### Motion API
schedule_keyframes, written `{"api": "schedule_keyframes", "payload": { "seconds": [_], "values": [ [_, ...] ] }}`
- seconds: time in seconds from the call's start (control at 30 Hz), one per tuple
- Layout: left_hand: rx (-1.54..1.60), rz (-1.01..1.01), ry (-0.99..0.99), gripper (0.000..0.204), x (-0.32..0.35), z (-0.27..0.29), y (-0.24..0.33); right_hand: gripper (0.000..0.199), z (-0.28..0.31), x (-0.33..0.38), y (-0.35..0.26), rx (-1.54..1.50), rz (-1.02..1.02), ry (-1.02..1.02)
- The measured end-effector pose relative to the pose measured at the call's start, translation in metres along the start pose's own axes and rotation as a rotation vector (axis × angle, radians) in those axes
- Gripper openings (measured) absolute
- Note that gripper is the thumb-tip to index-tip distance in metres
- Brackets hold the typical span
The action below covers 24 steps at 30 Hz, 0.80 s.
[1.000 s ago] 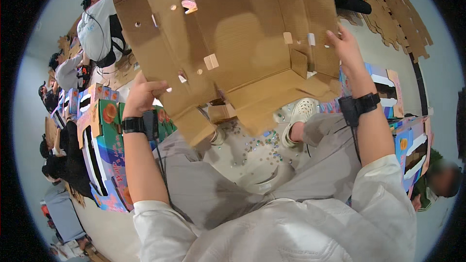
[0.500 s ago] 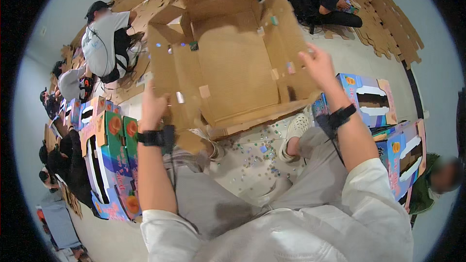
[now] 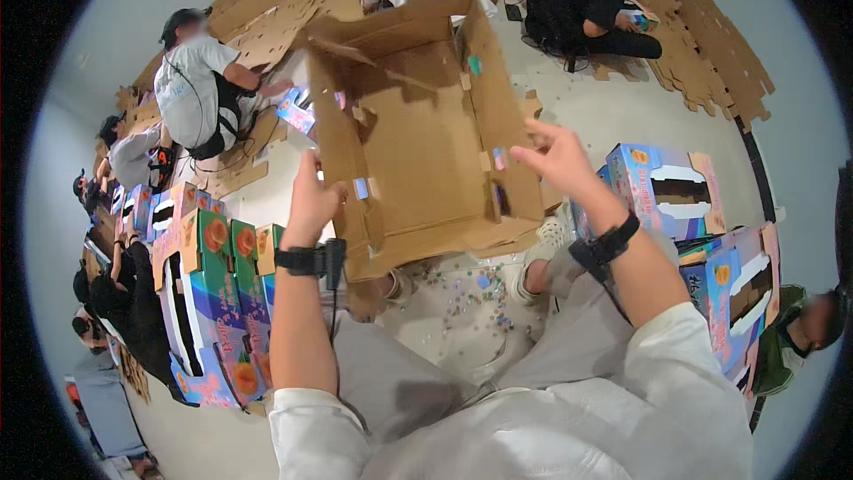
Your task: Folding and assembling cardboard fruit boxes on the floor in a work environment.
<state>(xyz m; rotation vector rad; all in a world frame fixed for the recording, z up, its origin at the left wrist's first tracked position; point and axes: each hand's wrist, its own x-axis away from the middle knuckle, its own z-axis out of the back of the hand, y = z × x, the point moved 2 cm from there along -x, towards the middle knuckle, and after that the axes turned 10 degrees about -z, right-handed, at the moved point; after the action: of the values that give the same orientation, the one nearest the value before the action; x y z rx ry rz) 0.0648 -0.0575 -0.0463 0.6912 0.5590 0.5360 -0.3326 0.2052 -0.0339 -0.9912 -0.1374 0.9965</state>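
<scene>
A brown open-topped cardboard box point(image 3: 426, 151) is before me, its bare inside facing up and small coloured tabs showing on its walls. My left hand point(image 3: 315, 204) is closed on the left wall, thumb over the edge. At the right wall, my right hand point(image 3: 564, 164) grips the edge with thumb and forefinger spread along it; its other fingers are partly hidden. The near flap hangs above the floor between my shoes.
Small coloured scraps point(image 3: 480, 298) litter the floor between my feet. Printed cartons point(image 3: 213, 302) stand in a row at left, more printed cartons point(image 3: 662, 191) at right. Flattened cardboard point(image 3: 711, 44) lies at the far right. Several people sit around, one in white point(image 3: 191, 93) at left.
The box has come lower and its side walls stand closer together. Both hands have moved inward with it. At left, a printed piece now shows near the person in white.
</scene>
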Motion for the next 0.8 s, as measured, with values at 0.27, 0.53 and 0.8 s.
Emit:
{"api": "schedule_keyframes", "payload": {
  "seconds": [0.27,0.53,0.8],
  "values": [
    [0.231,0.289,0.137,0.047,0.007,0.020,-0.089,0.048,0.022,-0.006,0.074,-0.463,-0.526,-0.031],
    [-0.567,-0.144,0.071,0.068,-0.016,-0.008,0.002,0.053,0.013,0.004,0.029,-0.823,-0.621,-0.062],
    [-0.327,-0.064,0.479,0.084,-0.015,0.000,0.024,0.052,0.042,0.007,0.009,-0.922,-0.465,-0.008]
  ]
}}
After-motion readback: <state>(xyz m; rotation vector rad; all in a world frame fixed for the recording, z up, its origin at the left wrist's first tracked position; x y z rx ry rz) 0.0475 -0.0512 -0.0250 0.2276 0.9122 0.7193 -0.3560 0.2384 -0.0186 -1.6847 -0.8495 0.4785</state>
